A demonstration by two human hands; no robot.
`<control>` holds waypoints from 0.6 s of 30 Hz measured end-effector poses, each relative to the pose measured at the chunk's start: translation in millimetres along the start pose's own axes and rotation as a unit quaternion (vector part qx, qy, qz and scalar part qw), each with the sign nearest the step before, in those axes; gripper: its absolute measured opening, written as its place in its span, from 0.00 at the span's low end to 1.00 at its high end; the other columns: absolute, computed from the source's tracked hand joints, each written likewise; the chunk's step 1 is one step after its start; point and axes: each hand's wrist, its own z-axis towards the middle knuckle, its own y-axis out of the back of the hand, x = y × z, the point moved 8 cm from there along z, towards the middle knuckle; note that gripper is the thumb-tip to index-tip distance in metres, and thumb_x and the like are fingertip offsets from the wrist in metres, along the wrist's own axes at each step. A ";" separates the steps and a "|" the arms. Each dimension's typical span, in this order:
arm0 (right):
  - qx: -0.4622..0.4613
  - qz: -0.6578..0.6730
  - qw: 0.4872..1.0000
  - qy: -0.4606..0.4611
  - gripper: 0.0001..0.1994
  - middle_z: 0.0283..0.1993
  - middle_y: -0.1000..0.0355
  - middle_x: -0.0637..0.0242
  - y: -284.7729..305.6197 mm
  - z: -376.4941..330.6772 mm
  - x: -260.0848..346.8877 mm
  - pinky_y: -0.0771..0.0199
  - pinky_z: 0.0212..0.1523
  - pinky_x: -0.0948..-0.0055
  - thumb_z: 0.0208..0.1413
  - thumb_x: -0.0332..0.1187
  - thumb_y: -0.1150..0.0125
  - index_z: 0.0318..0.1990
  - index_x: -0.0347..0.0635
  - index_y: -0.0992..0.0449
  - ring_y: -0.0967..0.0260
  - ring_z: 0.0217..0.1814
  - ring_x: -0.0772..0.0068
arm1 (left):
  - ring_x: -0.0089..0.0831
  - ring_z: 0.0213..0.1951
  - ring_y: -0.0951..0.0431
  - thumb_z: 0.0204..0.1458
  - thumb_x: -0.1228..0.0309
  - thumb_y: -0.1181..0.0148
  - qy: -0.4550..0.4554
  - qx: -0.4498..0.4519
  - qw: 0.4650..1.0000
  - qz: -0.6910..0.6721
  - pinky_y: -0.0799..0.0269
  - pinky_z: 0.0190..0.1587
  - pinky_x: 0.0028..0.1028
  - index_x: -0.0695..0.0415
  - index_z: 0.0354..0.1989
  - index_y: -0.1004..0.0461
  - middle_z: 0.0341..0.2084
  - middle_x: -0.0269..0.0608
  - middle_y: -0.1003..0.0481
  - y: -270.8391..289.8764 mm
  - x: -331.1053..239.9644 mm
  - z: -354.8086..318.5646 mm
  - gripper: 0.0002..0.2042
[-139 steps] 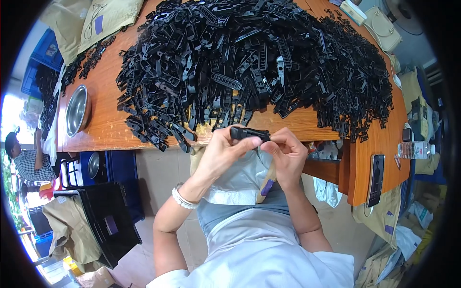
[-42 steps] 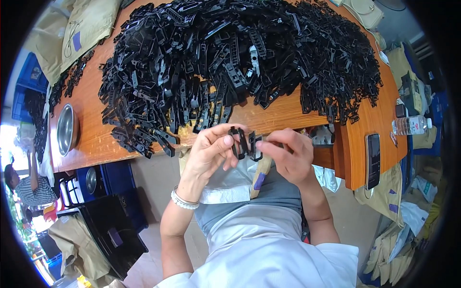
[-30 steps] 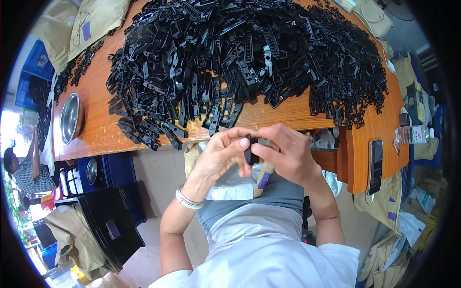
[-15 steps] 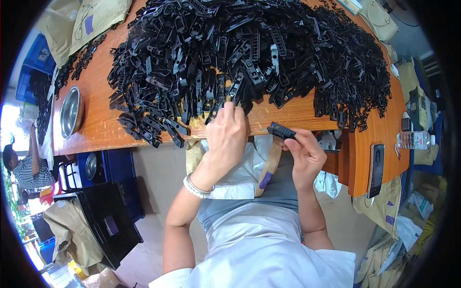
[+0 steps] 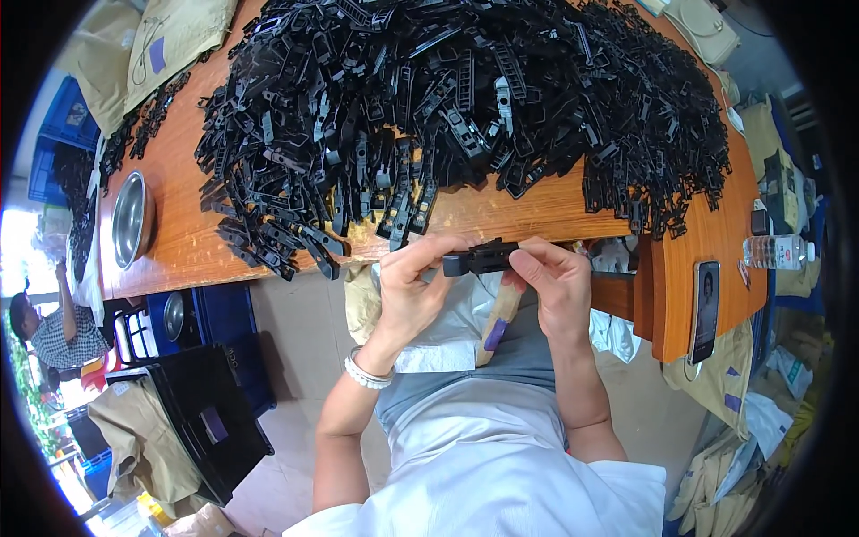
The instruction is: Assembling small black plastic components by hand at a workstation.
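Observation:
Both my hands meet just off the table's near edge, over my lap. My left hand [image 5: 413,285], wearing a pale bracelet, pinches the left end of a dark, narrow black plastic part [image 5: 481,259]. The right end sits between the thumb and fingers of my right hand [image 5: 560,283]. Whether this is one part or two pressed together, I cannot tell. Beyond them, a big heap of similar black plastic parts [image 5: 385,107] covers much of the table, with some strays near its front edge.
On the brown wooden table [image 5: 537,215], a metal bowl [image 5: 132,220] stands at the left. A phone [image 5: 705,311] and a clear bottle [image 5: 777,252] lie at the right. Below left is a black crate [image 5: 201,421]. Another person [image 5: 63,322] is at the far left.
My left hand has drawn back from the heap's front edge to meet the right one. My right hand has shifted slightly left, its black part now between both hands.

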 end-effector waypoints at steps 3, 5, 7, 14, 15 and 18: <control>-0.025 -0.052 0.997 0.042 0.04 0.26 0.31 0.68 -2.2 -1.4 6.1 0.38 0.25 0.84 0.50 0.24 0.41 0.30 0.30 0.25 0.33 0.25 0.80 | 0.23 0.34 0.24 0.43 0.89 0.52 0.103 0.023 0.994 -0.005 0.29 0.34 0.19 0.65 0.37 0.26 0.29 0.41 0.24 -2.1 3.9 -4.1 0.13; -0.038 -0.063 0.995 0.071 0.04 0.26 0.31 0.68 -1.0 -2.6 9.9 0.38 0.26 0.84 0.49 0.24 0.40 0.30 0.30 0.25 0.34 0.25 0.81 | 0.22 0.33 0.24 0.45 0.88 0.51 0.204 0.055 0.976 -0.059 0.29 0.34 0.19 0.65 0.39 0.27 0.28 0.39 0.24 -7.6 9.6 -9.6 0.13; -0.040 -0.197 0.973 0.111 0.05 0.27 0.34 0.70 -1.7 -6.4 16.1 0.39 0.27 0.84 0.46 0.23 0.37 0.28 0.29 0.27 0.36 0.26 0.82 | 0.19 0.29 0.25 0.49 0.82 0.47 0.259 0.061 0.933 -0.244 0.29 0.32 0.18 0.65 0.40 0.28 0.25 0.36 0.24 -16.5 7.1 -11.9 0.09; -0.033 -0.053 0.992 0.107 0.11 0.31 0.34 0.69 -10.1 -6.5 10.4 0.39 0.29 0.83 0.42 0.28 0.32 0.32 0.32 0.26 0.38 0.29 0.83 | 0.13 0.25 0.37 0.47 0.71 0.37 0.206 0.056 0.961 -0.176 0.43 0.26 0.16 0.63 0.31 0.26 0.22 0.28 0.31 -19.9 6.9 -12.3 0.08; -0.001 -0.030 0.996 0.084 0.15 0.33 0.34 0.68 -11.6 -3.8 5.0 0.40 0.28 0.83 0.43 0.32 0.32 0.37 0.32 0.25 0.39 0.27 0.82 | 0.14 0.24 0.38 0.48 0.71 0.38 0.182 0.048 0.973 -0.134 0.44 0.26 0.18 0.63 0.26 0.26 0.19 0.28 0.33 -18.6 5.2 -10.9 0.08; 0.048 -0.029 0.997 0.055 0.17 0.33 0.34 0.68 -14.1 -10.4 6.0 0.39 0.26 0.84 0.45 0.34 0.34 0.39 0.31 0.26 0.39 0.26 0.82 | 0.14 0.24 0.39 0.49 0.70 0.39 0.184 0.080 0.967 -0.157 0.45 0.25 0.18 0.63 0.27 0.27 0.19 0.29 0.34 -21.0 0.2 -8.4 0.08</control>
